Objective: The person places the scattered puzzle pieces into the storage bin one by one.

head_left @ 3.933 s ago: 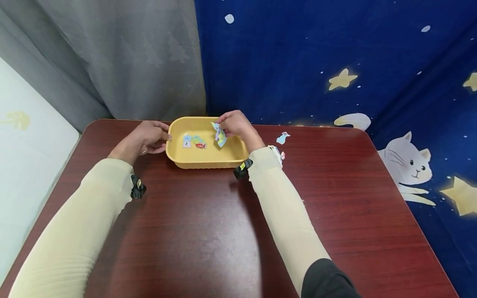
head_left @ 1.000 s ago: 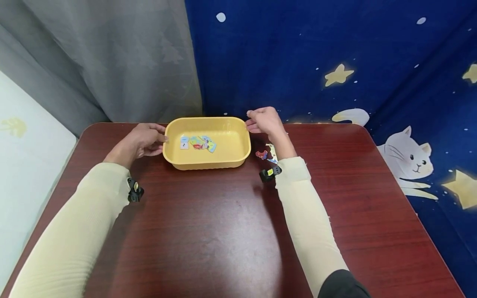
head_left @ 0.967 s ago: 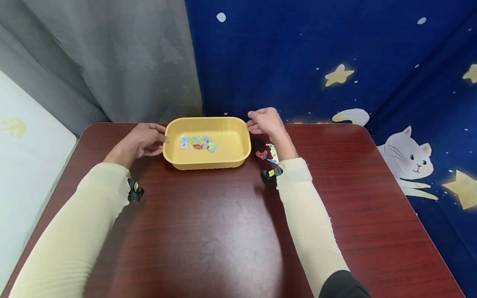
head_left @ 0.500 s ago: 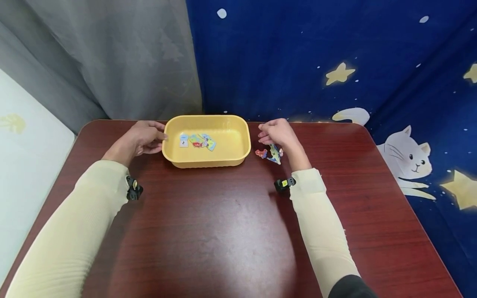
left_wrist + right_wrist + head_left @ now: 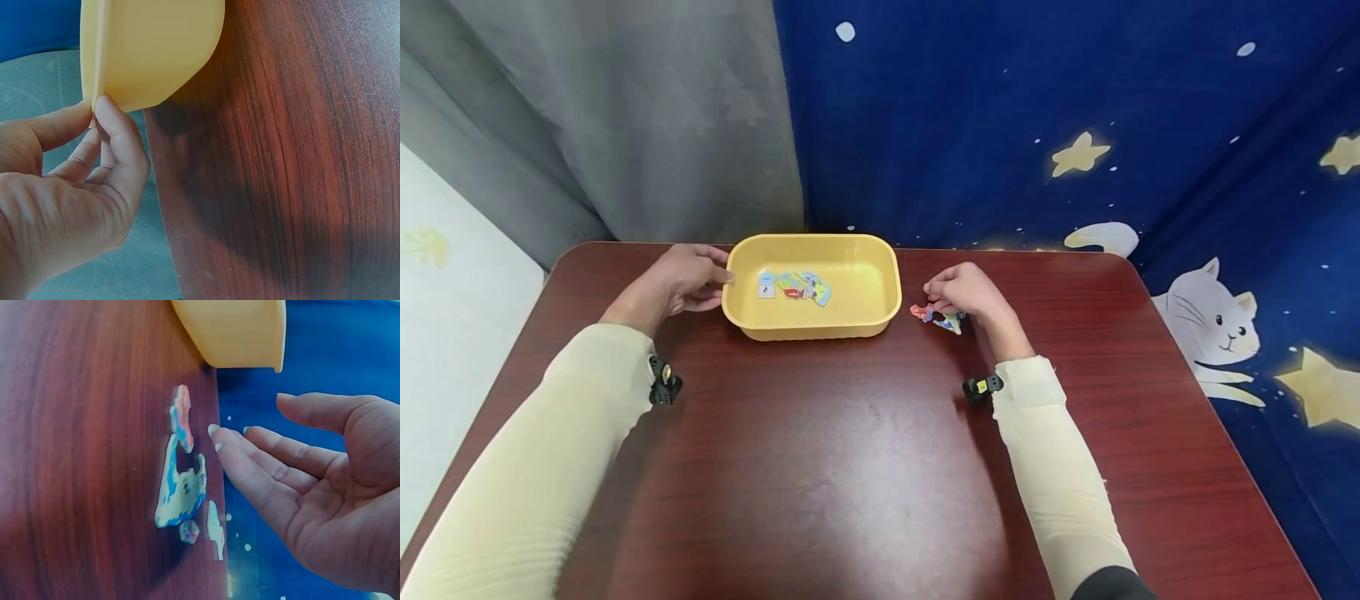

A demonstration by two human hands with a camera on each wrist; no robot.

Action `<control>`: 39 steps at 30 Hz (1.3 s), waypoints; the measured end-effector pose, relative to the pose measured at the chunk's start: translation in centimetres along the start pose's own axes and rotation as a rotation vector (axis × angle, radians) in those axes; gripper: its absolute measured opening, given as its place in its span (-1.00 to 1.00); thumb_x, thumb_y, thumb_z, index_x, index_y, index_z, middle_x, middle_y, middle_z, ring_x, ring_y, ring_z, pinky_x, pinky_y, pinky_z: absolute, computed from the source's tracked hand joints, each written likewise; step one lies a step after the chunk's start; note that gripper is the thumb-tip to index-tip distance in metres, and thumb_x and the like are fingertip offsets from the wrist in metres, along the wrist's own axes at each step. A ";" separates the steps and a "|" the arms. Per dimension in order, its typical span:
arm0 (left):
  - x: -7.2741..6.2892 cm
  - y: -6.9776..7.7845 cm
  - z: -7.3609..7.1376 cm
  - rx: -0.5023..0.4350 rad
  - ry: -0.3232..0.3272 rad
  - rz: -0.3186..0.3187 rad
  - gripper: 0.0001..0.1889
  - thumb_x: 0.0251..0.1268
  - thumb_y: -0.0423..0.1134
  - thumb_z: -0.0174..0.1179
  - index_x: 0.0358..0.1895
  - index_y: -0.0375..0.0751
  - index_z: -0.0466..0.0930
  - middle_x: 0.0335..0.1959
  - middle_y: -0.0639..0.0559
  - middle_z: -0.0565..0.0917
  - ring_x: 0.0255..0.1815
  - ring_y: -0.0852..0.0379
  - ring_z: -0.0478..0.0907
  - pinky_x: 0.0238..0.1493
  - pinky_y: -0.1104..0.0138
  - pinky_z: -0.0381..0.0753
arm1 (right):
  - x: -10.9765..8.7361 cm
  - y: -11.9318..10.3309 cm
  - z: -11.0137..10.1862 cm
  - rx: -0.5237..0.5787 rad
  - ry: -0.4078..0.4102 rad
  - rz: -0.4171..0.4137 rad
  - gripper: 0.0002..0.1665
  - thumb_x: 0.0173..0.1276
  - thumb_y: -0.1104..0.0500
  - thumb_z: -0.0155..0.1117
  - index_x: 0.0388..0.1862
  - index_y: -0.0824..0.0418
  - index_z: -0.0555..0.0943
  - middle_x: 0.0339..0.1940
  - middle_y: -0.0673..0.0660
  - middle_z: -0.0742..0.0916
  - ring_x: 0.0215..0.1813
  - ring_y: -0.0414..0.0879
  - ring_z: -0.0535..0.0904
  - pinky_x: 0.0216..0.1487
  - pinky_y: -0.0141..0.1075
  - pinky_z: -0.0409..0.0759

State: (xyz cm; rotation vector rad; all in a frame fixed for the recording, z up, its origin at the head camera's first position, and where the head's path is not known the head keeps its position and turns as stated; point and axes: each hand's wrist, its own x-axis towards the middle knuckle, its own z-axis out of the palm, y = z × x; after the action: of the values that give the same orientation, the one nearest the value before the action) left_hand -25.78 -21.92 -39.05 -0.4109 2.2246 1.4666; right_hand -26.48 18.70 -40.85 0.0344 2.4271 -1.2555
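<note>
A yellow plastic tray (image 5: 861, 292) stands near the table's back edge. On its left rim my left hand (image 5: 688, 279) pinches between thumb and fingers, as the left wrist view confirms. Several flat, colourful cutout pieces (image 5: 792, 287) lie inside, left of the tray's middle. Right of the tray, my right hand (image 5: 966, 292) hovers just above more cutouts, nothing between its extended fingers. In the right wrist view these are a red-and-blue piece (image 5: 182, 419), a large pale piece with blue edging (image 5: 187, 494), a slim light one (image 5: 215, 528) and a small one (image 5: 189, 531).
The dark red wooden table (image 5: 820, 450) carries everything. Behind it hang a grey curtain (image 5: 692, 125) and a blue curtain (image 5: 940, 125) with stars and a cat. A white panel (image 5: 452, 317) borders the left side.
My right hand has let a cutout go in the tray, passed the right rim, and come down over the cutouts on the table. The left hand stays on the rim.
</note>
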 end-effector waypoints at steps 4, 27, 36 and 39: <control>-0.1 0.0 -0.1 -0.009 -0.010 0.011 -0.54 0.40 -0.32 0.11 0.31 -0.25 0.28 -0.41 0.01 0.51 -0.55 0.20 0.55 -0.33 0.32 0.69 | 0.0 0.7 0.2 -0.060 0.019 -0.037 -0.68 0.35 0.23 0.22 -0.01 0.43 0.64 -0.17 0.37 0.73 -0.19 0.07 0.70 -0.08 -0.14 0.70; 0.1 0.1 0.0 -0.016 0.000 -0.003 -0.56 0.38 -0.33 0.13 0.29 -0.23 0.31 -0.43 0.04 0.55 -0.54 0.19 0.56 -0.33 0.31 0.70 | 1.0 1.2 2.5 -0.487 0.194 -0.050 -0.57 0.02 0.05 0.54 -0.16 0.25 0.71 -0.13 0.18 0.75 -0.02 0.13 0.58 0.11 -0.10 0.52; 0.1 0.1 0.0 -0.017 -0.006 -0.009 -0.54 0.39 -0.32 0.13 0.30 -0.23 0.29 -0.41 0.03 0.55 -0.53 0.19 0.57 -0.31 0.30 0.70 | 1.2 0.8 2.7 -0.525 0.190 -0.011 -0.61 0.04 0.10 0.50 -0.14 0.23 0.72 -0.08 0.17 0.74 0.00 0.13 0.58 0.11 -0.12 0.53; 0.1 0.1 0.0 -0.019 -0.007 -0.010 -0.54 0.39 -0.32 0.13 0.31 -0.23 0.29 -0.41 0.04 0.55 -0.53 0.20 0.57 -0.31 0.30 0.70 | 1.0 0.8 2.7 -0.472 0.220 -0.011 -0.69 0.03 0.15 0.49 -0.22 0.22 0.73 -0.20 0.15 0.77 -0.09 0.12 0.61 0.01 -0.14 0.56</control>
State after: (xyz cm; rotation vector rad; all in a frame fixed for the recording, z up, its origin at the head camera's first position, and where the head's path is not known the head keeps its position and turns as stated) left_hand -25.93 -21.89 -38.97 -0.4220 2.2016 1.4822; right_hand -26.37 16.92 -43.22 0.0266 2.8562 -0.6841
